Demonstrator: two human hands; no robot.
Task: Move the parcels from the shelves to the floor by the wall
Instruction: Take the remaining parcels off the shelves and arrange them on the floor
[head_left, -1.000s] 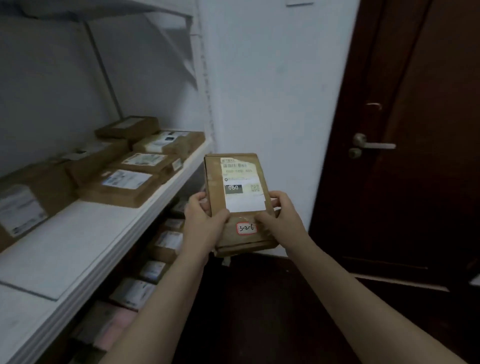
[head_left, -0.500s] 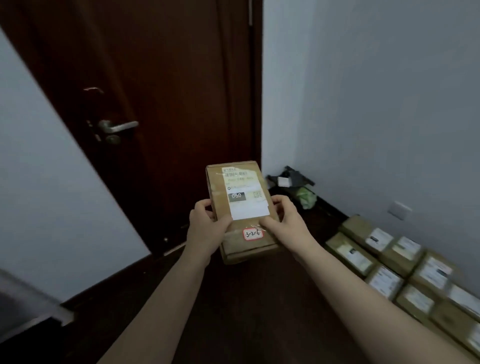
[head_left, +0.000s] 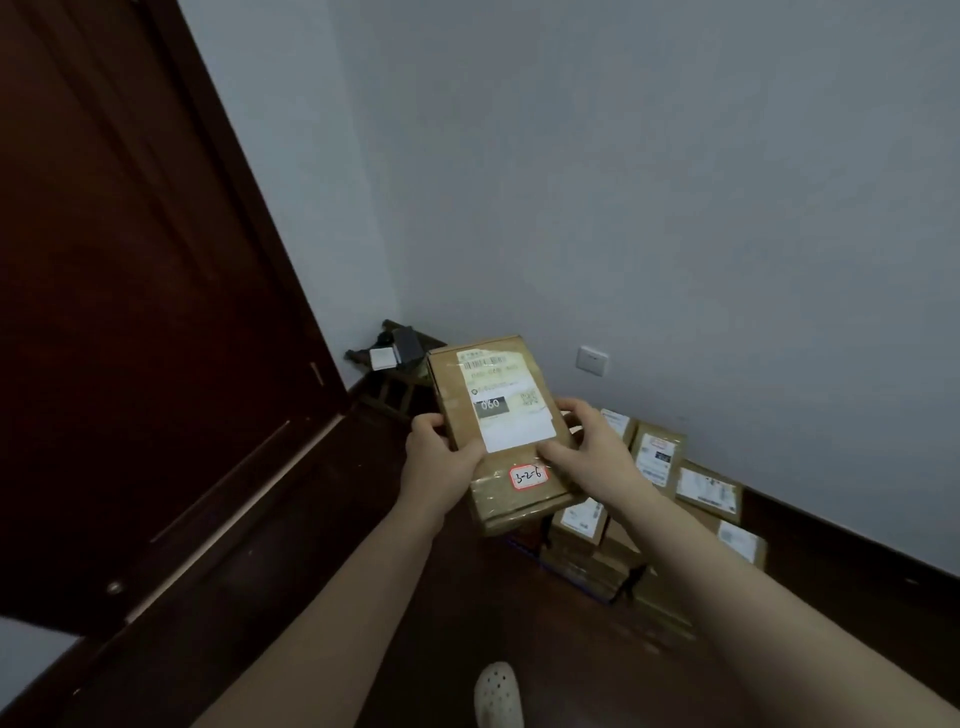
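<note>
White perforated foam made up the clog (head_left: 496, 696) nearest the observer, planted on the dark wooden floor (head_left: 311, 571). Above it, both bare forearms extended forward.

The left hand (head_left: 439, 460) gripped the left edge of the cardboard parcel (head_left: 452, 395), thumb on the top face. The right hand (head_left: 597, 449) gripped the right edge in the same way, fingers curled underneath. This two-sided grip held the parcel steady and label-up, so the shipping label (head_left: 506, 415) and the red-bordered sticker (head_left: 528, 477) marked 3-2-6 faced the carrier and were readable.

The parcel was in the air in front of the person, clear of the floor and just short of the floor parcels (head_left: 658, 457). These lay label-up in a group along the skirting, some stacked. Judged from this layout, the carry was near its end and lowering was the next step. The set-down place was probably beside or on top of that group.

Beyond the group, a white wall socket (head_left: 592, 360) sat low on the grey wall (head_left: 623, 182). A dark wooden stand (head_left: 387, 397) occupied the corner next to the dark brown door (head_left: 130, 260).
</note>
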